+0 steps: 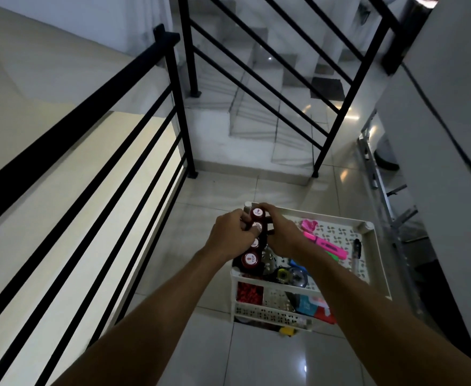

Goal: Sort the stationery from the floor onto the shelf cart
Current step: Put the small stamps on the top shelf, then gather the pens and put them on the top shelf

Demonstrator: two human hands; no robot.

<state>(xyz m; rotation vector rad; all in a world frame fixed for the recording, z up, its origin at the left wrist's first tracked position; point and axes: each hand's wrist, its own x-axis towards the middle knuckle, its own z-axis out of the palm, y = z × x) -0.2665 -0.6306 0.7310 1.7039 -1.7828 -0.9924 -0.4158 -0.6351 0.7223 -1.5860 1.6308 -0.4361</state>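
A white shelf cart [379, 263] stands on the tiled floor below me. Along its top tray's left edge runs a row of dark round stamps [249, 259] with white "TOP" labels. My left hand [232, 236] and my right hand [280, 232] both curl round the stamps at the far end of that row. The top tray also holds pink highlighters [330, 246], a black pen [356, 253] and a tape dispenser [297, 277]. A lower shelf shows a red item [249, 292] and a blue and red packet [316, 305].
A black metal railing [95, 151] runs along the left. Tiled stairs [256, 107] rise behind more black bars ahead. A folded metal ladder [390, 201] leans on the wall at the right. Glossy floor tiles [256, 352] surround the cart.
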